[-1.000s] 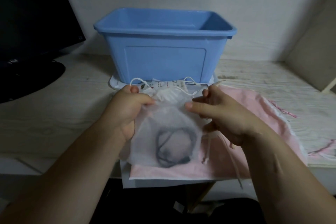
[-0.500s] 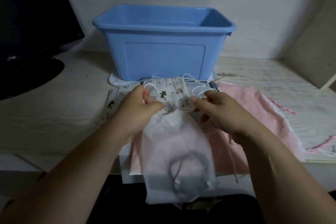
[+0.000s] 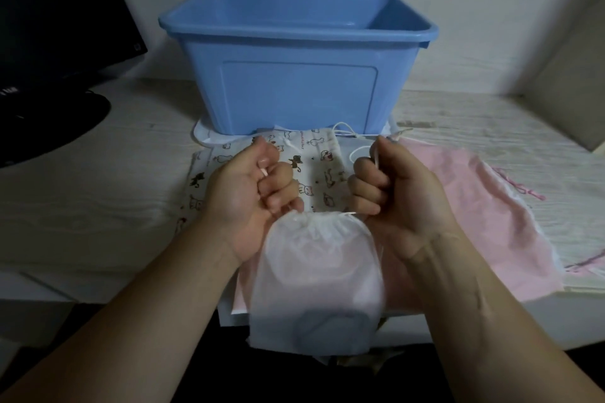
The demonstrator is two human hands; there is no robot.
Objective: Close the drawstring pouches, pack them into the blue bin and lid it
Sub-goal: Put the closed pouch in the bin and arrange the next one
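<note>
White drawstring pouch (image 3: pixel 316 275) hangs over the worktop's (image 3: pixel 98 203) near edge between your fists, its mouth gathered shut. Your left hand (image 3: pixel 250 188) and right hand (image 3: pixel 397 193) each have fingers clamped on a cord end. Behind them, the blue bin (image 3: pixel 294 75) stands open, with bare worktop to its left and a pink pouch (image 3: pixel 484 209) spread on the right.

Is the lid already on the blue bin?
No, the blue bin stands open-topped, its inside walls in view, behind the white pouch.
</note>
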